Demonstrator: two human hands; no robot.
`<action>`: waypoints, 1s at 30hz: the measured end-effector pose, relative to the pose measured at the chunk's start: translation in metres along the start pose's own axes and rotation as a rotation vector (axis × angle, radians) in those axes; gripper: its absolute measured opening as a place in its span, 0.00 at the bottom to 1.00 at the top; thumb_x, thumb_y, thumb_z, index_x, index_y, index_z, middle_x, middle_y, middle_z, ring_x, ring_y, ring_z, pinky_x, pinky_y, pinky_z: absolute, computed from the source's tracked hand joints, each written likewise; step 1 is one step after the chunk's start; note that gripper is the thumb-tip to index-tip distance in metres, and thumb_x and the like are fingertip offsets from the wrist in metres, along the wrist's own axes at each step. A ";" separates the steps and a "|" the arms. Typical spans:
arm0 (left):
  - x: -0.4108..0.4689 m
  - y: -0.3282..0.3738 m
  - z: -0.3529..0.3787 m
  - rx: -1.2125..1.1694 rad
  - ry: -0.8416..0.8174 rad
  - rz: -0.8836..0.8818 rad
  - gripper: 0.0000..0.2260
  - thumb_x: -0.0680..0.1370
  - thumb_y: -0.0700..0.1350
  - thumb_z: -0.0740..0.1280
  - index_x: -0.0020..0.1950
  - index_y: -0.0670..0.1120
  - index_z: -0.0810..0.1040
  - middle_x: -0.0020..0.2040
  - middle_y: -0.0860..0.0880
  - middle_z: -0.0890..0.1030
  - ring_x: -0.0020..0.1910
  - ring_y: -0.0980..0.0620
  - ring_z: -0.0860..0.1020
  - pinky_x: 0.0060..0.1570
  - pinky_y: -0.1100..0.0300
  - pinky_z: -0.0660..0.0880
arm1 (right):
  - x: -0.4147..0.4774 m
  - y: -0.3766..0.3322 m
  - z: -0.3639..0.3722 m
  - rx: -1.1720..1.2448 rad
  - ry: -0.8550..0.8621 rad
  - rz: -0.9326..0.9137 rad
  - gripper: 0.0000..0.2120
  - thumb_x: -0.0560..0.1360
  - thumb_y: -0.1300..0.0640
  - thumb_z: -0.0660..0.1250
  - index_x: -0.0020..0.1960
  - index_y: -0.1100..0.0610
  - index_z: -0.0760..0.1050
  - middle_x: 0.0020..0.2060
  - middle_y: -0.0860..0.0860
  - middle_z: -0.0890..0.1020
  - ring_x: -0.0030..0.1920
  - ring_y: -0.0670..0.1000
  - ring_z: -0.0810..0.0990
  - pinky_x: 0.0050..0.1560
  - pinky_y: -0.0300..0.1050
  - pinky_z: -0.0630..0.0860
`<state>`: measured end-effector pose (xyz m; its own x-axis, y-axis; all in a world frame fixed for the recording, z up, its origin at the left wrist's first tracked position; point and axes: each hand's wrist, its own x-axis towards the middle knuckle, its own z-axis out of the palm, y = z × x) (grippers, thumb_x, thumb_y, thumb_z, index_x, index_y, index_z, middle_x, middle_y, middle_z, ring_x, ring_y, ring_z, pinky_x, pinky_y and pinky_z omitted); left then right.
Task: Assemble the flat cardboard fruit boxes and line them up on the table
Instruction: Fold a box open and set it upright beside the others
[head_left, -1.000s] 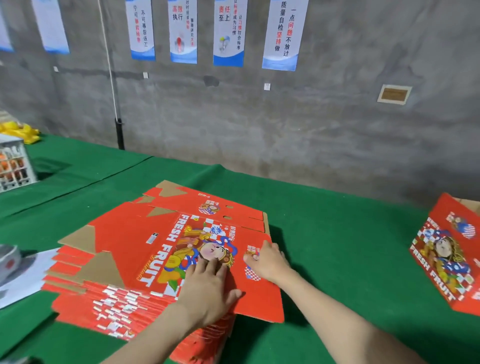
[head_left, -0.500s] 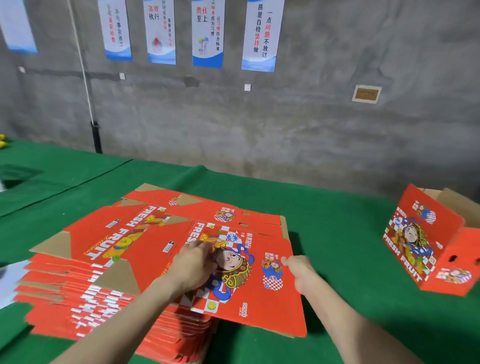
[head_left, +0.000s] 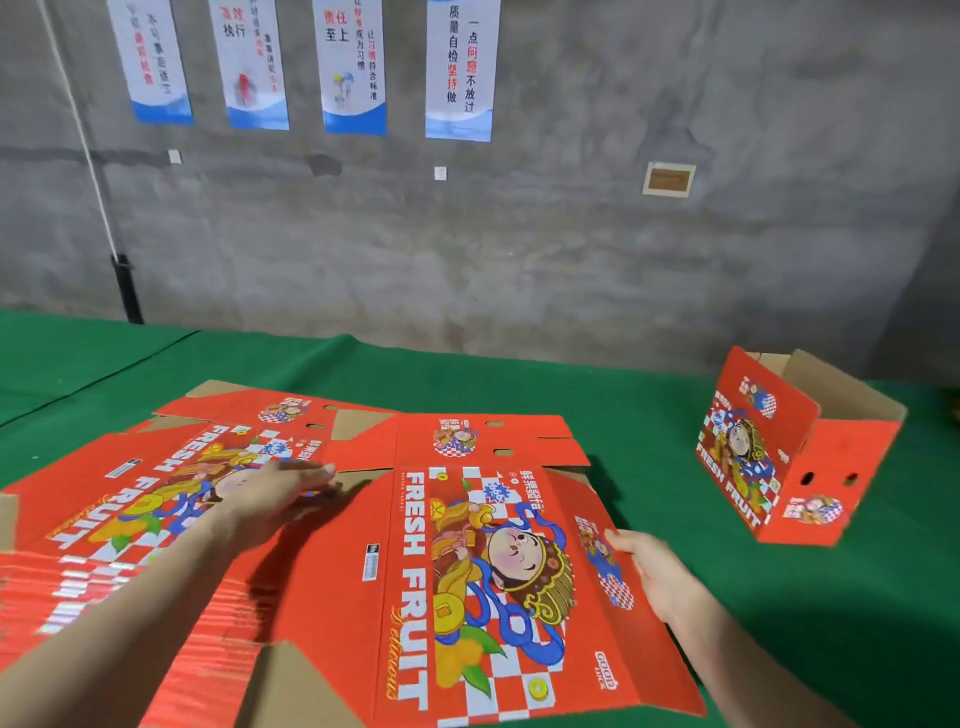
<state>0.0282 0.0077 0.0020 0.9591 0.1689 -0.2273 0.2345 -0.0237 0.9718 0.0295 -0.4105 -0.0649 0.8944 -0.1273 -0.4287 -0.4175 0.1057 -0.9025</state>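
Observation:
A flat red "FRESH FRUIT" box blank (head_left: 467, 571) lies partly off the right side of a stack of flat blanks (head_left: 130, 519) on the green table (head_left: 649, 415). My right hand (head_left: 649, 571) grips the blank's right edge, thumb on top. My left hand (head_left: 275, 493) hovers flat, fingers straight and blurred, over the stack just left of the pulled blank. One assembled red box (head_left: 789, 457) stands open-topped at the right, near the wall.
A grey concrete wall (head_left: 571, 234) with several hanging posters (head_left: 457, 67) runs behind the table. A black pipe (head_left: 124, 286) stands at the left. Green cloth shows between the blank and the assembled box.
The top blank has slid right and toward me, off the stack. My left hand has lifted off it and now hovers flat over the stack; my right hand keeps hold of the edge.

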 end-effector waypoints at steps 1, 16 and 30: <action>0.000 0.000 0.007 -0.085 0.008 -0.014 0.05 0.78 0.39 0.66 0.46 0.38 0.78 0.34 0.46 0.83 0.32 0.51 0.80 0.37 0.59 0.74 | -0.001 -0.001 -0.008 0.004 -0.006 -0.006 0.07 0.78 0.59 0.64 0.51 0.61 0.78 0.40 0.58 0.85 0.37 0.55 0.85 0.42 0.50 0.77; -0.039 0.071 0.168 -0.247 -0.314 -0.139 0.12 0.78 0.31 0.54 0.44 0.36 0.76 0.34 0.42 0.78 0.23 0.51 0.78 0.22 0.61 0.76 | -0.010 -0.056 -0.052 -0.755 0.116 -0.282 0.24 0.79 0.53 0.64 0.71 0.63 0.67 0.68 0.58 0.71 0.69 0.56 0.70 0.70 0.46 0.63; -0.038 0.087 0.254 -0.368 -0.055 -0.088 0.11 0.79 0.31 0.55 0.40 0.34 0.73 0.38 0.36 0.79 0.37 0.41 0.79 0.22 0.57 0.78 | -0.144 -0.150 -0.031 -1.149 0.097 -1.062 0.13 0.76 0.57 0.68 0.59 0.58 0.78 0.55 0.53 0.81 0.51 0.49 0.77 0.53 0.42 0.71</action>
<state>0.0525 -0.2514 0.0792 0.9473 0.1013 -0.3040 0.2531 0.3455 0.9036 -0.0415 -0.4385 0.1304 0.8529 0.2824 0.4391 0.4386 -0.8438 -0.3092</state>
